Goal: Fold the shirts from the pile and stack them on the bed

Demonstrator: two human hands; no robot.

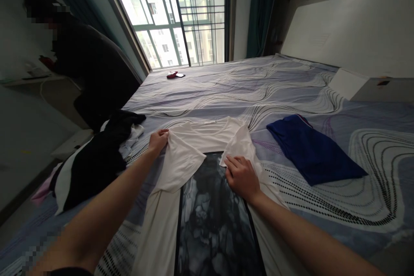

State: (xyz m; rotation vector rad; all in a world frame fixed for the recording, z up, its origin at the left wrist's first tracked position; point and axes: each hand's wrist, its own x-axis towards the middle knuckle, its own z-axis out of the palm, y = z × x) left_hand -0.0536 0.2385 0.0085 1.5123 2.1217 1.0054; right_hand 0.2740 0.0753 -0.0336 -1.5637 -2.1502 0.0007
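Note:
A white T-shirt with a large dark print lies front up on the bed, collar away from me, both sleeves folded inward. My left hand pinches the left shoulder edge of the shirt, fingers closed on the fabric. My right hand rests on the shirt beside the folded right sleeve, fingers curled and pressing the cloth near the print's upper right corner.
A folded blue garment lies right of the shirt. A heap of black and white clothes sits at the bed's left edge. A small red item lies far up the bed. Another person in dark clothes sits by the window.

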